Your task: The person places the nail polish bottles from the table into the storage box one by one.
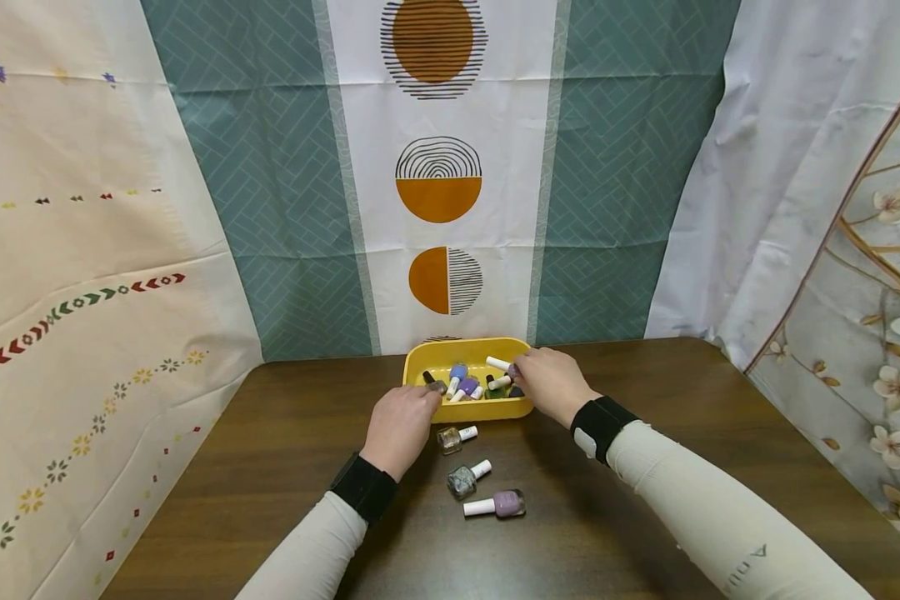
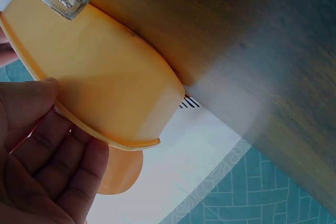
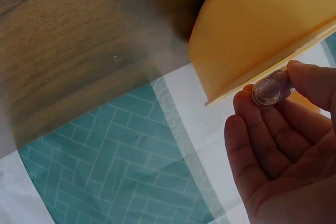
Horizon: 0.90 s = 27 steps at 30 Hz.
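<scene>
A yellow plastic bin (image 1: 468,410) stands on the table with several nail polish bottles inside. My left hand (image 1: 401,425) grips its near-left rim, thumb outside and fingers over the edge in the left wrist view. A dark-capped nail polish bottle (image 1: 437,386) lies inside, close to those fingertips; whether they touch it is hidden. Over the bin's right side, my right hand (image 1: 551,383) pinches a mauve nail polish bottle (image 3: 270,92) with a white cap (image 1: 497,363). The right wrist view shows this bottle's round base between thumb and fingers.
In front of the bin lie a gold glitter bottle (image 1: 450,440), a silver glitter bottle (image 1: 462,482) and a purple bottle (image 1: 507,503), all white-capped. Behind the brown wooden table (image 1: 300,500) hangs a patterned curtain (image 1: 285,183).
</scene>
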Motion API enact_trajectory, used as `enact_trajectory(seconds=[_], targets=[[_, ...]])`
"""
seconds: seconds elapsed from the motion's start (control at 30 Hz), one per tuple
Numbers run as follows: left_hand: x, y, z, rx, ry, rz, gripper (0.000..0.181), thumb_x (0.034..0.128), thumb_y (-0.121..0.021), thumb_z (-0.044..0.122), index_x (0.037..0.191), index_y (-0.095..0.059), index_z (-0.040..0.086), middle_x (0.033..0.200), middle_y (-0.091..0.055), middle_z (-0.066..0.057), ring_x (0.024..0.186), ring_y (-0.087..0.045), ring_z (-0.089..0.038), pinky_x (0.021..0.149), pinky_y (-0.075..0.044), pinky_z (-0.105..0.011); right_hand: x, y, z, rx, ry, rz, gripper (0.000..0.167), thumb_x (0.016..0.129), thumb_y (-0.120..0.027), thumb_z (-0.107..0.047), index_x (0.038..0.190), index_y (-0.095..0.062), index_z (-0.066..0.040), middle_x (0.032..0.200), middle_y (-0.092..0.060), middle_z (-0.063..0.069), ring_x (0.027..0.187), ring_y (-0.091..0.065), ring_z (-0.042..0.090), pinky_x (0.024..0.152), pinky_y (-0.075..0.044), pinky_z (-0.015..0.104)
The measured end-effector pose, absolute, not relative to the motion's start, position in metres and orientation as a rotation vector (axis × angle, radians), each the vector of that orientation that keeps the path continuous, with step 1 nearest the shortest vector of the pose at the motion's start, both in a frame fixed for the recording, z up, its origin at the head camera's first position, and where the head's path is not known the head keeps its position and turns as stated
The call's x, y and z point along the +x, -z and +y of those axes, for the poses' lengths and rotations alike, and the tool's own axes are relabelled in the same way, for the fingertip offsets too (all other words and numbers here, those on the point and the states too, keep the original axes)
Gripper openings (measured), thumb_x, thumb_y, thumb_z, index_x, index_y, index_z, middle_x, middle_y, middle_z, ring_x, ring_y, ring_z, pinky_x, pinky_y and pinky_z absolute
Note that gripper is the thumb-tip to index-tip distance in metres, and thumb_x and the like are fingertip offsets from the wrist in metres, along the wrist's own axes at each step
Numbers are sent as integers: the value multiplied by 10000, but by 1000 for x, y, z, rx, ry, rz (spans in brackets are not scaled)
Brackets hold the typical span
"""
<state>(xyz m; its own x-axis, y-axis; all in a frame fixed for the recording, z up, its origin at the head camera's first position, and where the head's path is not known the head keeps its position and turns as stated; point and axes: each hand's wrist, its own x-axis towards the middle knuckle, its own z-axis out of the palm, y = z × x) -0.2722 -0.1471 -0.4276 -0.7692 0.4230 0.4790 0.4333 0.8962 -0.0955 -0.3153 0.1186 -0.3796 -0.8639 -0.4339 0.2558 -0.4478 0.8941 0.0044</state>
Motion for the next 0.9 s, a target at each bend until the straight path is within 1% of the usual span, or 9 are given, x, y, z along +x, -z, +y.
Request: enact_trajectory(seconds=[0.37, 0.53, 0.77, 0.9], targets=[[-272, 428, -147, -619, 23, -2549, 210, 916, -908, 50, 1109, -854, 113, 1050, -828, -38, 912, -759, -219, 891, -635, -376, -329, 384, 115, 640, -40, -2844, 173, 1040, -804, -215, 1069, -814, -45, 881, -735, 60, 764, -617, 228, 784, -619, 407], [-272, 429, -147, -614, 18, -2552, 222, 915, -911, 60, 1122, -854, 117, 1059, -827, -34, 924, -758, -216, 899, -633, -372, -332, 385, 110, 642, -28, -2841, 180, 1038, -808, -210, 1072, -813, -33, 887, -738, 66, 780, -645, 233, 792, -623, 410], [-271, 429, -147, -606, 22, -2565, 247, 906, -920, 65, 1138, -854, 119, 1078, -829, -35, 933, -760, -221, 905, -633, -376, -335, 390, 106, 636, -2, -2860, 187, 1025, -822, -204, 1119, -828, -42, 930, -755, 64, 819, -671, 245, 830, -633, 429], [-271, 427, -147, -605, 23, -2568, 240, 910, -917, 67, 1135, -852, 116, 1070, -828, -36, 921, -755, -222, 905, -634, -377, -335, 390, 105, 639, 24, -2863, 175, 1030, -813, -197, 1115, -826, -45, 916, -746, 69, 824, -677, 259, 823, -626, 440]])
